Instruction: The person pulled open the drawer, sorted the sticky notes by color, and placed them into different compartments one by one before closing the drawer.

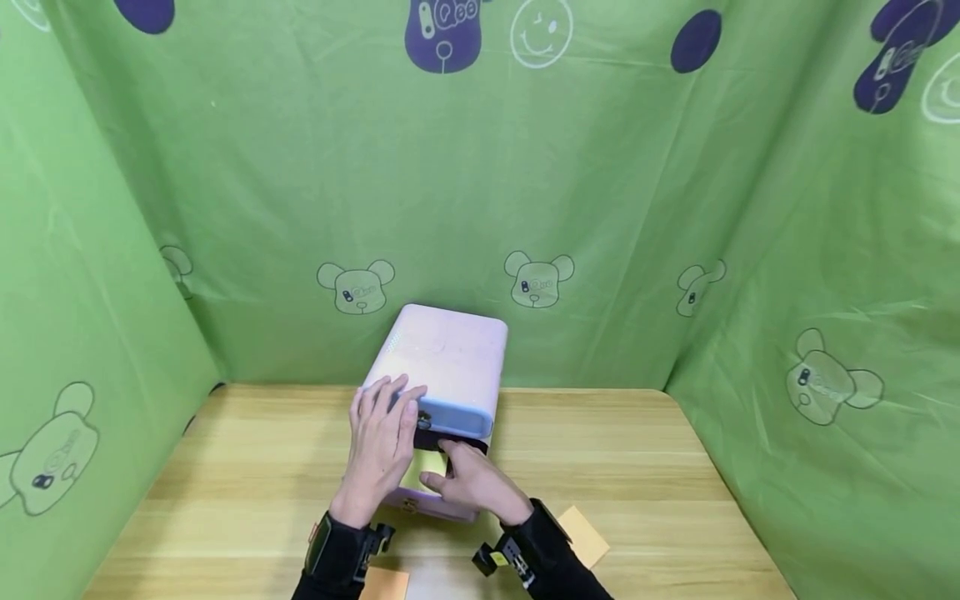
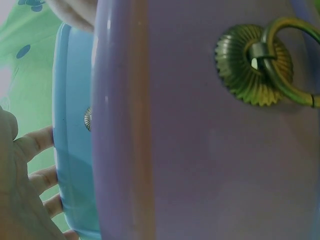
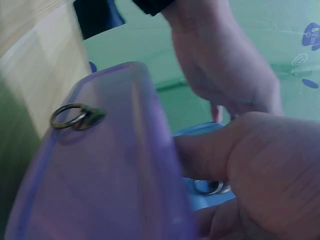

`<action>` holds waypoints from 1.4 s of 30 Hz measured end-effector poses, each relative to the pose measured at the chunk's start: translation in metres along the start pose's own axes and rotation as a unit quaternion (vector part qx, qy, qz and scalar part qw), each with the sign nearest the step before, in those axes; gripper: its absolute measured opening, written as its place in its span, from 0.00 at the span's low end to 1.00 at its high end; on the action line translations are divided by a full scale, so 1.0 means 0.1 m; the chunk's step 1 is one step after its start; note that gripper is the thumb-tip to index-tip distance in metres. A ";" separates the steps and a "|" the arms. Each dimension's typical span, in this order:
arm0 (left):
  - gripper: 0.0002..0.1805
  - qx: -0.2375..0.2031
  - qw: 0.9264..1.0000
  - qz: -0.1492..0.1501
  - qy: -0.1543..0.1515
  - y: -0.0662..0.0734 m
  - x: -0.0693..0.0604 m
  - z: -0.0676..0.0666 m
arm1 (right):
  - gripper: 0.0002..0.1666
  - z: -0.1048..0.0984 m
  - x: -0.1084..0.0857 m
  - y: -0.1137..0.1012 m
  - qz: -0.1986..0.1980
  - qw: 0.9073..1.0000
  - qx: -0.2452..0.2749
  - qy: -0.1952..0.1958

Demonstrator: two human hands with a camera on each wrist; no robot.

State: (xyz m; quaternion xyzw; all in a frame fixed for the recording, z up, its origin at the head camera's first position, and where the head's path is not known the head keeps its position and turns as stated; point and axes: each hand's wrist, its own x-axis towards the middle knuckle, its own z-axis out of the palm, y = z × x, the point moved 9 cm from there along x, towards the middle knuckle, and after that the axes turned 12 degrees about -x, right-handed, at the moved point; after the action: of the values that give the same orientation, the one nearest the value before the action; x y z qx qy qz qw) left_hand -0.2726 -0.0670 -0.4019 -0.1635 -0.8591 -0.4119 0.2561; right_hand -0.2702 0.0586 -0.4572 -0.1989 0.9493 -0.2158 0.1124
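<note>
on a pale wood-grained tabletop [image 1: 600, 467], close to the rear edge and roughly midway across, stands a small pink box [image 1: 450, 346] with two drawers. green cloth [image 1: 450, 167] hangs on three sides of the table, softly creased, printed with outlined bear heads, white smiling faces and dark purple shapes; the back stretch falls just behind the box. the wood runs in light yellow-brown bands, and its far right corner is rounded. an orange paper square [image 1: 583, 536] lies on it beside the right forearm, and a second orange paper [image 1: 385, 583] shows at the near edge, partly cut off.

the upper drawer, with its blue front [image 1: 461, 419], sits above a dark gap; the lower drawer, with its purple front [image 1: 435, 506] and a brassy ring pull [image 2: 295, 60], stands drawn out, something yellow [image 1: 423, 468] showing inside. the left hand [image 1: 378, 442] rests at the box's front left corner, fingers loosely spread. the right hand [image 1: 480, 479] reaches over into the lower drawer, thumb held out; its fingertips are hidden, so i cannot tell whether they pinch anything.
</note>
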 end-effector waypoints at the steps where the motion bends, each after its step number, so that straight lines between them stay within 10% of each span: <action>1: 0.22 0.001 1.000 0.001 0.001 0.00 0.00 0.00 | 0.41 -0.02 -0.02 -0.02 -0.006 1.000 -0.003 0.002; 10: 0.22 -0.001 1.000 0.000 0.000 0.00 -0.02 0.00 | 0.35 -0.28 -0.41 -0.42 -0.099 0.993 -0.042 0.046; 31: 0.21 -0.003 1.000 0.002 0.000 0.00 -0.03 -0.01 | 0.24 -0.09 -0.89 -0.66 -0.148 0.980 -0.101 0.087; 42: 0.21 -0.010 1.000 -0.001 -0.004 0.00 -0.02 0.00 | 0.29 0.20 -0.81 -0.59 -0.132 0.987 -0.096 0.011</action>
State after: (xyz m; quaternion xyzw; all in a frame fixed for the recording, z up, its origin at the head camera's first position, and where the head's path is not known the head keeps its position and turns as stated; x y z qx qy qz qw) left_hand -0.2712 -0.0674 -0.4033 -0.1670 -0.8559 -0.4204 0.2507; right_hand -0.1720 0.0372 -0.4374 -0.3294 0.9324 -0.1392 0.0528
